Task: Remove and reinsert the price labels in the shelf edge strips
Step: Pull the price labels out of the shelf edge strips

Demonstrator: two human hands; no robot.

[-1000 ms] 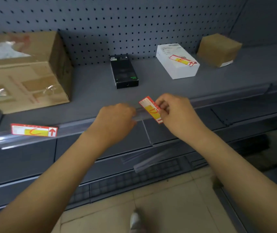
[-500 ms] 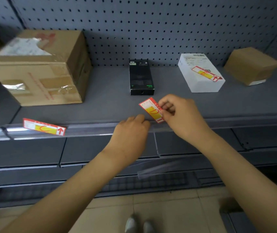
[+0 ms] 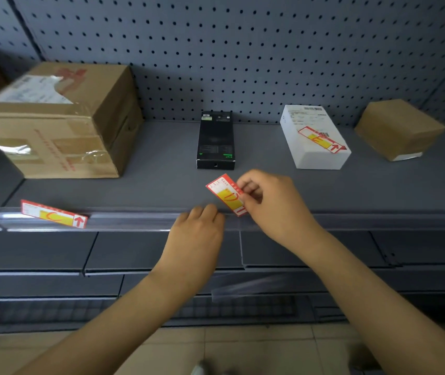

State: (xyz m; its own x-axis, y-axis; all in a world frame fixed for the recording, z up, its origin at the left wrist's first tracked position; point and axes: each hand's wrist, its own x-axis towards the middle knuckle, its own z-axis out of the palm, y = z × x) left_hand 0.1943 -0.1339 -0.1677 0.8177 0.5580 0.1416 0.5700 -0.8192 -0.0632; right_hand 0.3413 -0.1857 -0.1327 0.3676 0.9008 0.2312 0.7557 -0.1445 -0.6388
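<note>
My right hand (image 3: 272,204) pinches a red and yellow price label (image 3: 225,194) marked with a D, tilted, its lower end at the clear edge strip (image 3: 135,220) of the grey shelf. My left hand (image 3: 197,234) rests on that strip just left of the label, fingers curled over its top edge. A second label (image 3: 53,214) with a red arrow lies slanted on the strip at the left. A third label (image 3: 322,140) lies on top of a white box (image 3: 318,155).
On the shelf (image 3: 162,185) stand a large cardboard box (image 3: 62,123) at left, a black box (image 3: 216,140) in the middle and a small brown box (image 3: 398,129) at right. Pegboard backs the shelf. Lower shelves and a tiled floor lie below.
The view has swung left and levelled. My right hand has kept the label, bringing its lower end to the strip. My left hand stays on the strip beside it.
</note>
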